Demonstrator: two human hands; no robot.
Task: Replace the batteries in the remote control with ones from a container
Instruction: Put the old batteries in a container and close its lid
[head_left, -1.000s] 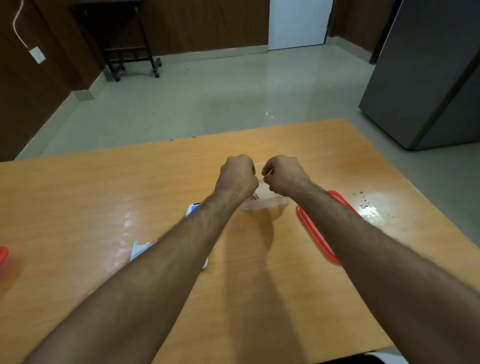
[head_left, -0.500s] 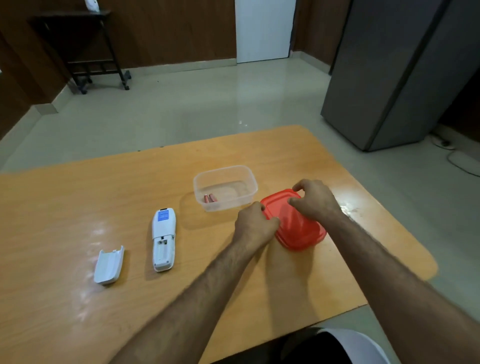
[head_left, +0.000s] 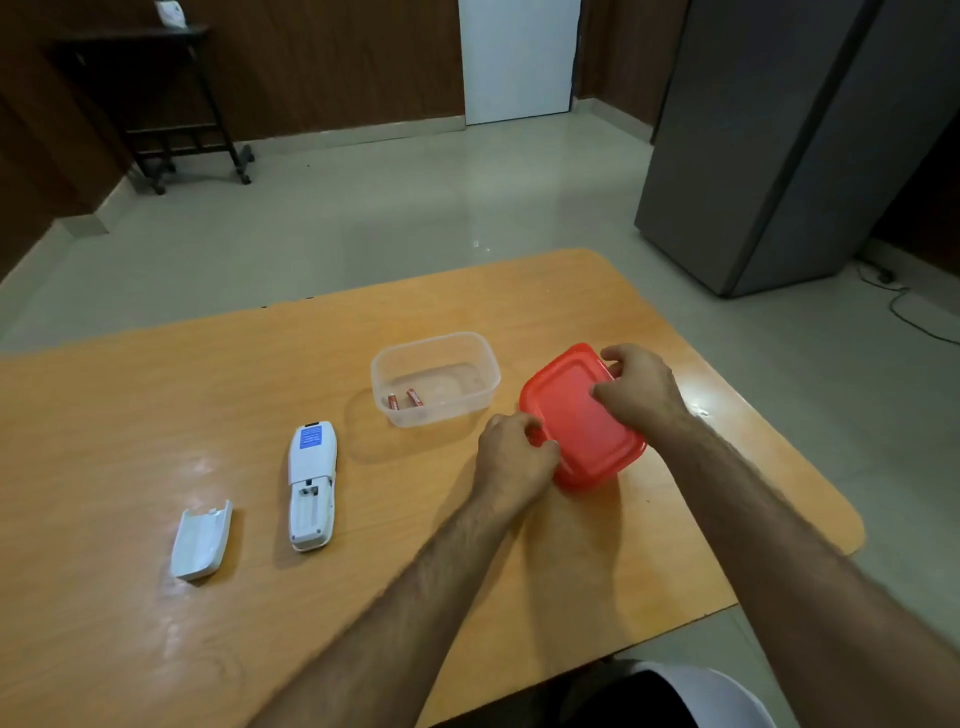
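Head view: remote control (head_left: 311, 483) lies face down mid-table, battery bay open and empty, its cover (head_left: 201, 540) beside it toward the left edge. Clear container (head_left: 435, 378) behind holds two batteries (head_left: 404, 399). Left hand (head_left: 514, 457) and right hand (head_left: 641, 392) each grip the red lid (head_left: 582, 421) by its rim near the right edge. Best to set the lid flat, clear of the container, before reaching in.

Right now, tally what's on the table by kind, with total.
Batteries: 2, inside the clear container
Clear container: 1, open
Red lid: 1, held by left hand and right hand
Remote control: 1, battery bay open and empty
Battery cover: 1, lying apart
Total: 6
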